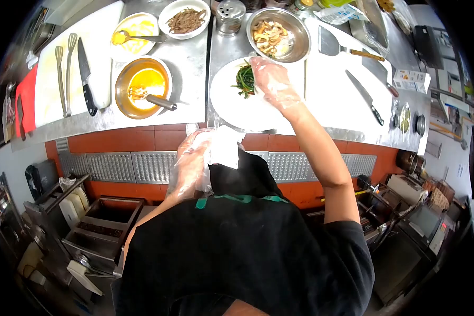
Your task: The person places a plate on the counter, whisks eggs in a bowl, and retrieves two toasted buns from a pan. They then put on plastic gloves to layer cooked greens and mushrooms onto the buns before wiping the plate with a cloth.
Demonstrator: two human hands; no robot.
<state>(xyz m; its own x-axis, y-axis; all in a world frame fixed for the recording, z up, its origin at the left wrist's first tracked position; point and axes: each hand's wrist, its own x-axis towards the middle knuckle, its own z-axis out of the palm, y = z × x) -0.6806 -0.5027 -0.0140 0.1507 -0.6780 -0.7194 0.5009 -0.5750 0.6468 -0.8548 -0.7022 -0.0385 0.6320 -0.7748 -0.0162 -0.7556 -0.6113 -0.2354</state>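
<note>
My right hand (275,83), in a clear plastic glove, is over the white plate (227,113). Its fingers curl down beside a small heap of cooked leafy greens (244,80); whatever they hold is hidden. My left hand (194,150), also in a loose clear glove, is closed on a white cloth (225,147) in front of the counter edge. Just behind the plate stands a steel bowl of sliced mushrooms (271,38).
Left of the plate are a steel bowl of beaten egg (160,79) with a whisk, a dish of yellow pieces (142,46) with a spoon, and a bowl of meat strips (186,22). Knives (84,68) (362,94), tongs (63,79) and a spatula (332,45) lie on cutting boards.
</note>
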